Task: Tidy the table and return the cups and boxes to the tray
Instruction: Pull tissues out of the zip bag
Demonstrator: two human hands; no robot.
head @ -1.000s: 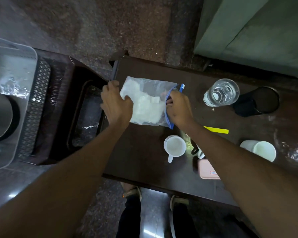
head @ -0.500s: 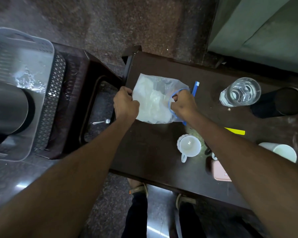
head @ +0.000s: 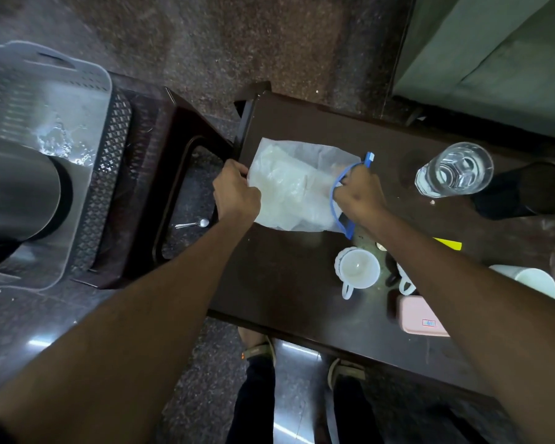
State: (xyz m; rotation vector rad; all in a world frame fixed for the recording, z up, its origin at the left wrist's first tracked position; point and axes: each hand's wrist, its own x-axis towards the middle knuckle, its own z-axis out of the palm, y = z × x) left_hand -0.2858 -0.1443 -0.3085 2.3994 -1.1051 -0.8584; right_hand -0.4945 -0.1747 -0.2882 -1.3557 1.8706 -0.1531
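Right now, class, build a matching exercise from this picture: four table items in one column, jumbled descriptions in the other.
1. clear plastic zip bag
2. white handled cup
3. clear drinking glass
4. pink flat box

A. near table edge, beside right forearm
B. gripped by both hands
C. far side, next to black cup
D. upright, empty, below the bag

Pairs: 1-B, 2-D, 3-C, 4-A

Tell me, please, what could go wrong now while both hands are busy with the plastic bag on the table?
The right hand works near the water glass; a wide elbow swing might tip it. The right forearm passes over the white cup and could knock it. The left hand grips the plastic bag at the table edge, where it may slide off.
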